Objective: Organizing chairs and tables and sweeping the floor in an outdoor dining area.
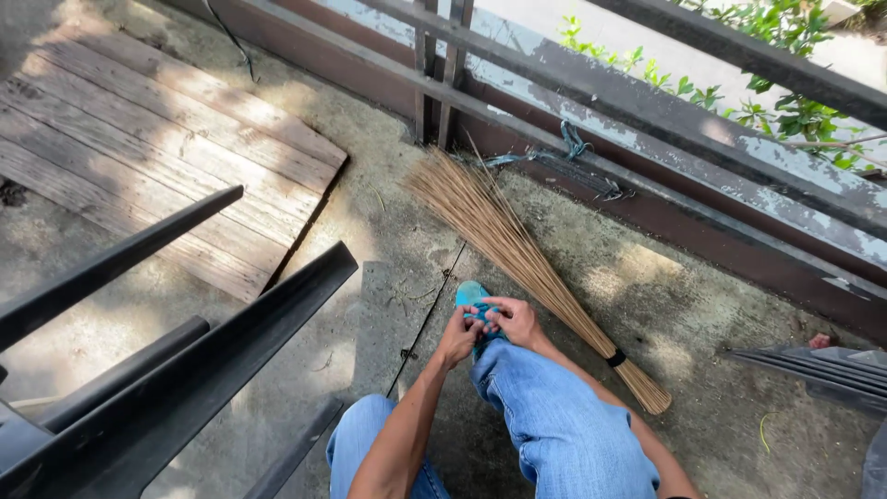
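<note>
I look down at my legs in blue jeans (564,425) on a concrete floor. My left hand (459,334) and my right hand (514,321) meet at a teal shoe (469,296) on my foot. Both sets of fingers pinch at the top of the shoe, close together. A stick broom (517,259) of tan bristles lies on the floor just right of my hands. Its fanned end points toward the railing, and a black band (616,358) binds it near the bundled end.
A weathered wooden pallet (157,157) lies at the upper left. Dark metal bars (185,351) cross the lower left. A rusty, peeling metal railing (647,120) runs along the far side, with green plants (785,102) beyond it. Grey ribbed sheeting (822,370) sits at the right edge.
</note>
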